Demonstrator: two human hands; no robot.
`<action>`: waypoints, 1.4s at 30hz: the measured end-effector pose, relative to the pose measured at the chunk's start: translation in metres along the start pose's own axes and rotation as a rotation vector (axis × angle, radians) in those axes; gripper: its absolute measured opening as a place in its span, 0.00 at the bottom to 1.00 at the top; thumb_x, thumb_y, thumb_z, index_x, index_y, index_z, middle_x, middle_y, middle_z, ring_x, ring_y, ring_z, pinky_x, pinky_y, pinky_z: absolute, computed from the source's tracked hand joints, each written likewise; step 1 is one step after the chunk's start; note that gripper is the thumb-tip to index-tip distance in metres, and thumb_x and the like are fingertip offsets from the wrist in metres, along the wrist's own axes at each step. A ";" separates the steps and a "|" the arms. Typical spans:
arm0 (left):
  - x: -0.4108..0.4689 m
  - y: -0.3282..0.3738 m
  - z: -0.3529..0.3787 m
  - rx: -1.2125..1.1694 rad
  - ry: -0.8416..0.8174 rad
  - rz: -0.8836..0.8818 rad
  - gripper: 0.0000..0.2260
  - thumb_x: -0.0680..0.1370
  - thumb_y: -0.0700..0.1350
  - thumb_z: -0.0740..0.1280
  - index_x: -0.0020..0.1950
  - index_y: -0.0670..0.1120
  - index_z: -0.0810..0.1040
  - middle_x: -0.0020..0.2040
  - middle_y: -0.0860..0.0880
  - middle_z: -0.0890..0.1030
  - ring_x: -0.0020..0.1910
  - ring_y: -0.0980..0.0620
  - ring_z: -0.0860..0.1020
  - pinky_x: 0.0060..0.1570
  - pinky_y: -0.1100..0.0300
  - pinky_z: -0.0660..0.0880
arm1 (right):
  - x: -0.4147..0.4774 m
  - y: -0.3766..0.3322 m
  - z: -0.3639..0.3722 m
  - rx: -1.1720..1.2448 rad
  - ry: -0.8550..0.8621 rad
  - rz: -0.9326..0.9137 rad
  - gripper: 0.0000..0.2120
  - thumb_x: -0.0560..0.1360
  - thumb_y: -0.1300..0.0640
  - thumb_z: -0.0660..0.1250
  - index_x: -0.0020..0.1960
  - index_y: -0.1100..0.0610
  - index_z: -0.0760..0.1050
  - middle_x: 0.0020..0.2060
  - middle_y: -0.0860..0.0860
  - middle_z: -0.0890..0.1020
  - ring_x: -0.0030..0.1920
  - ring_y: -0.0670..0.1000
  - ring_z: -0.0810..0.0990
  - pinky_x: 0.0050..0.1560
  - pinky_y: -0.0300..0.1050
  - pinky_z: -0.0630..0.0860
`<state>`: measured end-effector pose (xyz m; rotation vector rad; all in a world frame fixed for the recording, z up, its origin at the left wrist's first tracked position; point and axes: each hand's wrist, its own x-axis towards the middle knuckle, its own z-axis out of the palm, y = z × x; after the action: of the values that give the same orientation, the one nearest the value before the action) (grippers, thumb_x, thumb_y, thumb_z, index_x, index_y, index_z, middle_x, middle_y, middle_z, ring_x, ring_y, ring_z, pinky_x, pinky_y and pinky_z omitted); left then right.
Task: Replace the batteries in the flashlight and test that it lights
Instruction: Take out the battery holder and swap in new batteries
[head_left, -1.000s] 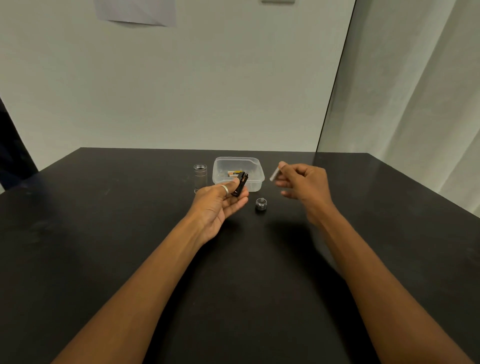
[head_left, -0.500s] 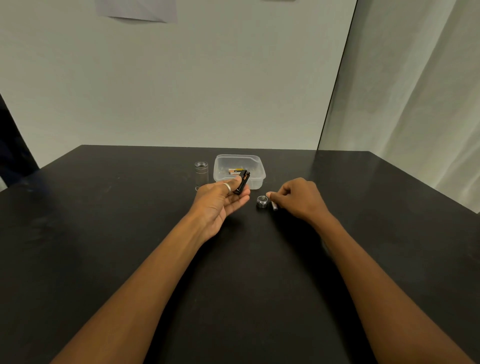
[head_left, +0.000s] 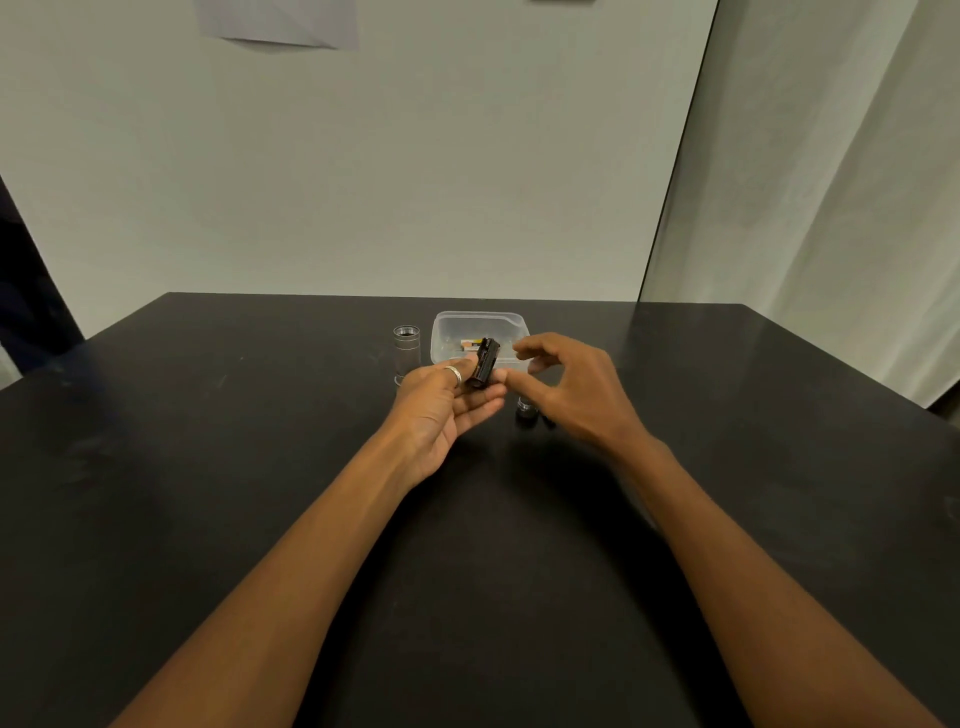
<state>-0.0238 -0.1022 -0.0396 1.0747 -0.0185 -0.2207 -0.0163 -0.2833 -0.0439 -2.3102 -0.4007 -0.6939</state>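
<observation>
My left hand (head_left: 447, 410) holds a black battery holder (head_left: 484, 364) tilted upright between thumb and fingers. My right hand (head_left: 571, 387) hovers just right of the holder, fingers apart and curled, a fingertip close to the holder's lower end; nothing shows in it. The silver flashlight body (head_left: 406, 351) stands upright on the black table (head_left: 260, 493), left of the holder. The flashlight's end cap (head_left: 525, 408) sits on the table under my right hand, with a small dark battery (head_left: 546, 422) lying beside it, mostly hidden.
A clear plastic tub (head_left: 480, 325) stands behind my hands with a battery (head_left: 470, 344) inside. A white wall rises behind the table's far edge and a curtain hangs at the right.
My right hand carried a battery down to the table beside the end cap, let it go, then rose back up to the battery holder. My left hand stayed put.
</observation>
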 end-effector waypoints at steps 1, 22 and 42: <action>0.000 0.000 0.000 0.002 0.003 0.001 0.10 0.84 0.42 0.62 0.61 0.38 0.78 0.41 0.43 0.86 0.38 0.52 0.85 0.41 0.58 0.83 | 0.000 -0.002 0.002 0.009 -0.016 -0.031 0.20 0.74 0.42 0.73 0.62 0.51 0.80 0.54 0.41 0.84 0.50 0.41 0.82 0.48 0.36 0.78; -0.002 0.000 0.003 0.092 -0.061 -0.012 0.17 0.84 0.49 0.61 0.68 0.41 0.77 0.54 0.41 0.86 0.46 0.51 0.86 0.42 0.58 0.82 | -0.001 -0.019 0.009 0.096 0.032 -0.147 0.20 0.70 0.52 0.80 0.59 0.55 0.80 0.53 0.47 0.85 0.53 0.44 0.82 0.47 0.32 0.75; -0.001 -0.002 0.003 0.098 -0.058 0.001 0.14 0.84 0.47 0.62 0.64 0.40 0.78 0.49 0.42 0.87 0.44 0.51 0.86 0.41 0.59 0.82 | -0.003 -0.024 0.006 0.092 0.011 -0.073 0.21 0.69 0.53 0.81 0.57 0.56 0.78 0.48 0.40 0.78 0.40 0.35 0.76 0.43 0.26 0.70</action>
<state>-0.0257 -0.1054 -0.0393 1.1657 -0.0832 -0.2518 -0.0274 -0.2620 -0.0364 -2.2138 -0.5033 -0.7083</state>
